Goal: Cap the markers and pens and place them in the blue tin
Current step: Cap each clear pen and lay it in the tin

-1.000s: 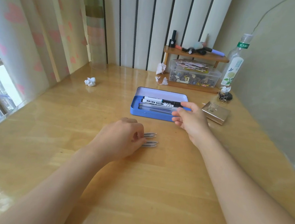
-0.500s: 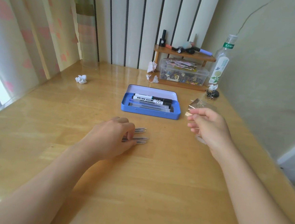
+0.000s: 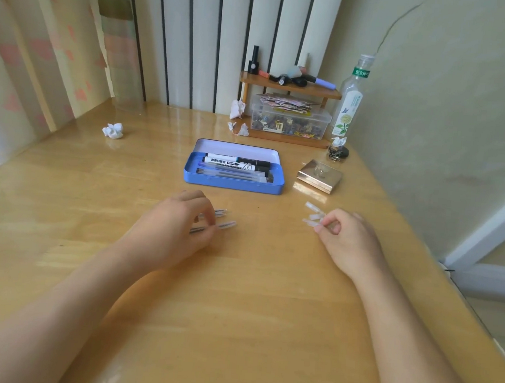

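Note:
The open blue tin (image 3: 233, 184) lies mid-table with capped markers (image 3: 237, 162) and clear pens (image 3: 231, 174) inside. My left hand (image 3: 175, 230) rests on the table in front of it, fingers pinching one of two clear uncapped pens (image 3: 226, 225) whose tips point right. My right hand (image 3: 347, 238) is at the right, thumb and forefinger closed on a clear pen cap (image 3: 310, 223). Two more clear caps (image 3: 313, 208) lie just beyond it.
A gold box (image 3: 320, 176) sits right of the tin. Behind it stand a wooden shelf (image 3: 289, 88) with small items, a clear storage box (image 3: 290, 120) and a bottle (image 3: 350, 99). Crumpled paper (image 3: 113, 130) lies at the left; the table edge runs along the right.
My right hand has left the tin and swung right and nearer, down to the caps, and closed on one. My left hand has stayed on the pens.

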